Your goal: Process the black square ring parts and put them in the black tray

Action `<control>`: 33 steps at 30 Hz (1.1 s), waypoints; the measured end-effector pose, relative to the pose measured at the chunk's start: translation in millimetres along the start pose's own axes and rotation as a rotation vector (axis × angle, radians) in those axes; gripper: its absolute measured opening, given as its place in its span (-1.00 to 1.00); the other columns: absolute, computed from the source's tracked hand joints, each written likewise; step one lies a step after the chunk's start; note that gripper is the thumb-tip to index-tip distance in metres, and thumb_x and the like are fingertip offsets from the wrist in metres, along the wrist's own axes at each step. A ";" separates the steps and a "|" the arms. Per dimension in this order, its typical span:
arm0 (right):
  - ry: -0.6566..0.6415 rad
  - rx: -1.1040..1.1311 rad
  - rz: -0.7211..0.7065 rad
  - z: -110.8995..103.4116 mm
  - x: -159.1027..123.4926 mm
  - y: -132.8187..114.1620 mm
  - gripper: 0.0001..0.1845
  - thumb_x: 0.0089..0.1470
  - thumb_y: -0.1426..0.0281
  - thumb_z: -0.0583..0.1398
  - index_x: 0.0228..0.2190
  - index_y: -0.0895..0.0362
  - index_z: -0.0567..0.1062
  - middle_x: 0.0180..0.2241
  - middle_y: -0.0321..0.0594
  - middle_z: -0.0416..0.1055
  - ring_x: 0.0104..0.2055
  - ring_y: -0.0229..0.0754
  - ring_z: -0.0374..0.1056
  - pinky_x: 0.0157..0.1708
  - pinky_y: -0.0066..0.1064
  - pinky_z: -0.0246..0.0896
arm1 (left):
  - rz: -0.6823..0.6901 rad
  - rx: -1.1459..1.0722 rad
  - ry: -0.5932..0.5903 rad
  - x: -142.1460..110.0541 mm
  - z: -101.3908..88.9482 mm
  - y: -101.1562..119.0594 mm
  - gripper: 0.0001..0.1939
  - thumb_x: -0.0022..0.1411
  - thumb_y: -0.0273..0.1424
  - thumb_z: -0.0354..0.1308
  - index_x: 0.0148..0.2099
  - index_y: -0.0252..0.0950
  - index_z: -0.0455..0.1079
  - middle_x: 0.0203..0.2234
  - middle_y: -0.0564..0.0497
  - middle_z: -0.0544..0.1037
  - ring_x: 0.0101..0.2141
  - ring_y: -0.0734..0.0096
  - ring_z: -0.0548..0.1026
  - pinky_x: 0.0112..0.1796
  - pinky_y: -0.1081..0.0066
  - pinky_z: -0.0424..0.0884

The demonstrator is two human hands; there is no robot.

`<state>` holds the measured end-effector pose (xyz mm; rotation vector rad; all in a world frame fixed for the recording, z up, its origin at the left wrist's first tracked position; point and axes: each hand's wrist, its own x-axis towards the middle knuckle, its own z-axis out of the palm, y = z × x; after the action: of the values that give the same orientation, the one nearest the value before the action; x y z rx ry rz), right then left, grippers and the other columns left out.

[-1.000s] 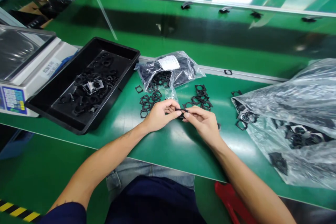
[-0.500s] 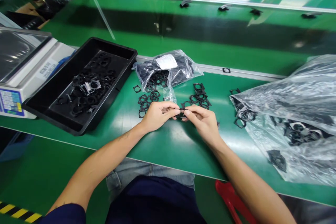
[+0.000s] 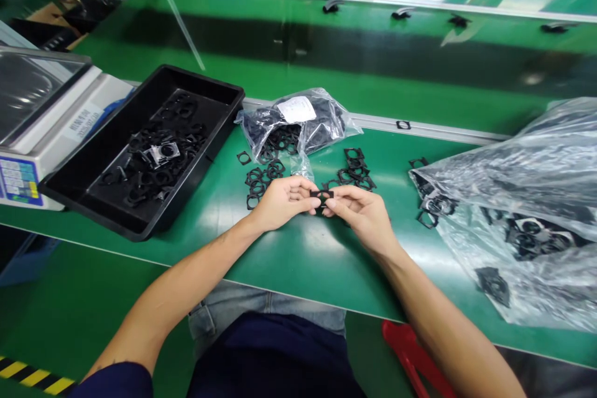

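Between my two hands is a small black square frame with a round hole. My left hand pinches its left side with thumb and fingers, and my right hand pinches the right side. The fingertips cover part of it. Just beyond my left hand lies a loose group of similar black frames; another group lies past my right hand. Behind them rests a clear plastic bag full of black frames, with a white label on top.
A black tray with many black pieces stands at the left, beside a weighing scale. To the right lies a large clear bag with frames at its mouth. One frame rests on the metal rail. A red stool is below the table edge.
The black frame in my fingers has tilted, so its flat face and hole now show instead of its thin edge. Both hands have stayed in nearly the same place.
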<state>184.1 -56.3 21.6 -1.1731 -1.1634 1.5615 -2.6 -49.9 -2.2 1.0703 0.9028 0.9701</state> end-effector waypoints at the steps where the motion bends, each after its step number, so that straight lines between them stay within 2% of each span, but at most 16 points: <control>1: -0.013 0.018 0.012 -0.8 0.3 0.4 -0.54 -0.28 0.11 0.54 -0.40 0.12 0.60 -0.50 -0.28 0.54 -0.49 -0.23 0.47 -0.34 -0.32 0.52 | -0.008 -0.009 0.004 0.4 -1.3 0.6 -0.59 -0.03 -0.22 0.50 -0.27 -0.38 0.47 -0.54 0.04 0.56 -0.52 0.46 0.58 -0.41 0.50 0.49; 8: -0.091 0.062 0.025 -3.6 2.8 2.5 -0.56 -0.28 0.18 0.56 -0.38 0.11 0.61 -0.42 -0.27 0.56 -0.45 -0.25 0.47 -0.27 -0.29 0.52 | -0.013 -0.036 0.009 0.7 -2.4 1.6 -0.61 -0.03 -0.26 0.49 -0.23 -0.39 0.50 -0.47 0.00 0.60 -0.51 0.49 0.56 -0.37 0.47 0.50; 12: -0.041 -0.101 -0.148 -2.2 1.1 1.2 -0.67 -0.18 0.12 0.51 -0.44 0.07 0.65 -0.36 -0.21 0.53 -0.32 -0.17 0.47 -0.22 -0.28 0.50 | 0.059 0.040 0.053 1.3 -3.0 0.1 -0.73 0.02 -0.33 0.44 -0.27 -0.37 0.54 -0.39 -0.03 0.61 -0.40 0.49 0.54 -0.33 0.50 0.47; 15: 0.017 -0.233 -0.266 -2.4 -0.8 0.5 -0.74 -0.05 0.10 0.44 -0.43 0.02 0.68 -0.30 -0.15 0.52 -0.21 -0.11 0.46 -0.20 -0.26 0.49 | 0.097 0.073 0.042 1.6 -5.1 -0.5 -0.79 0.02 -0.37 0.41 -0.29 -0.36 0.54 -0.33 -0.04 0.58 -0.35 0.48 0.52 -0.32 0.51 0.46; 20: 0.015 -0.306 -0.307 -4.3 -1.1 1.3 -0.77 0.02 0.11 0.40 -0.44 0.00 0.68 -0.28 -0.14 0.51 -0.21 -0.10 0.45 -0.22 -0.26 0.47 | 0.218 0.105 0.038 0.0 -3.4 1.8 -0.84 0.01 -0.43 0.40 -0.33 -0.33 0.51 -0.24 -0.05 0.57 -0.20 0.43 0.53 -0.17 0.46 0.49; 25: 0.022 -0.258 -0.263 -2.6 -1.2 2.4 -0.75 -0.02 0.11 0.43 -0.40 0.02 0.68 -0.28 -0.16 0.51 -0.23 -0.12 0.45 -0.26 -0.31 0.46 | 0.223 0.151 0.029 -1.5 0.2 3.2 -0.86 0.12 -0.39 0.34 -0.27 -0.33 0.51 -0.35 0.00 0.56 -0.30 0.46 0.53 -0.19 0.46 0.49; 29: 0.058 -0.255 -0.240 -2.3 -1.4 3.0 -0.70 -0.01 0.08 0.42 -0.36 0.05 0.67 -0.39 -0.21 0.49 -0.40 -0.18 0.43 -0.34 -0.31 0.44 | 0.167 0.152 0.027 -0.5 -1.7 0.4 -0.83 0.14 -0.37 0.34 -0.24 -0.33 0.48 -0.41 0.04 0.53 -0.37 0.50 0.51 -0.29 0.51 0.45; 33: 0.025 -0.318 -0.245 -2.8 -2.1 1.8 -0.68 0.03 0.08 0.39 -0.35 0.08 0.66 -0.43 -0.22 0.50 -0.51 -0.21 0.41 -0.42 -0.32 0.42 | 0.152 0.181 -0.015 1.8 0.0 -2.7 -0.87 0.20 -0.39 0.26 -0.22 -0.34 0.46 -0.51 0.09 0.48 -0.49 0.55 0.46 -0.39 0.53 0.41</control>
<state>187.2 -58.1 19.9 -1.1946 -1.5164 1.2037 -1.4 -48.7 -5.1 1.3128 0.9201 1.0184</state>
